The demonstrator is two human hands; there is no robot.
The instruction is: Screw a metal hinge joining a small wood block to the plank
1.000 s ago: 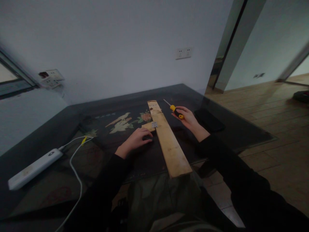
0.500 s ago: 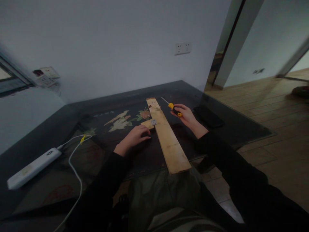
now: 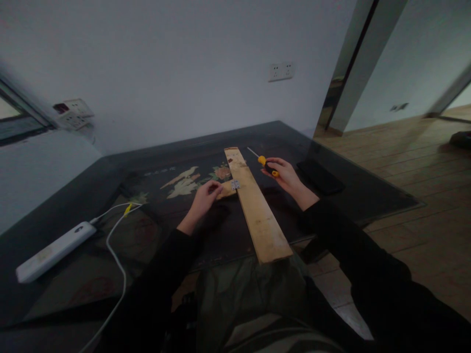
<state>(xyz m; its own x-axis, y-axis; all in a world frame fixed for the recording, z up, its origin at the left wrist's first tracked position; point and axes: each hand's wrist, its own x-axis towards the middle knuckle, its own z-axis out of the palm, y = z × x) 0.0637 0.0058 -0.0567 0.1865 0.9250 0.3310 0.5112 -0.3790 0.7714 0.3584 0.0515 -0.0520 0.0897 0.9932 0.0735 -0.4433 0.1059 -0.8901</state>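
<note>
A long, pale wooden board (image 3: 261,211) lies across the table and juts past its near edge. A short wooden piece (image 3: 226,190) meets its left side, with a small metal hinge (image 3: 235,185) across the joint. My left hand (image 3: 206,198) is at the outer end of the short piece, thumb and fingertips pinched together over it. Whatever is between them is too small or hidden to name. My right hand (image 3: 284,175) grips a yellow and black screwdriver (image 3: 262,161) to the right of the board, its shaft pointing up and left, clear of the hinge.
The dark table (image 3: 206,245) has a painted bird and flowers. A black phone-like slab (image 3: 320,176) lies beyond my right wrist. At the left are a white power strip (image 3: 55,252) and its cable (image 3: 119,267). A wall with sockets (image 3: 281,71) stands behind.
My left hand has moved from the near side of the short piece up onto its outer end, and its fingers have closed into a pinch. The right hand and screwdriver stay nearly still.
</note>
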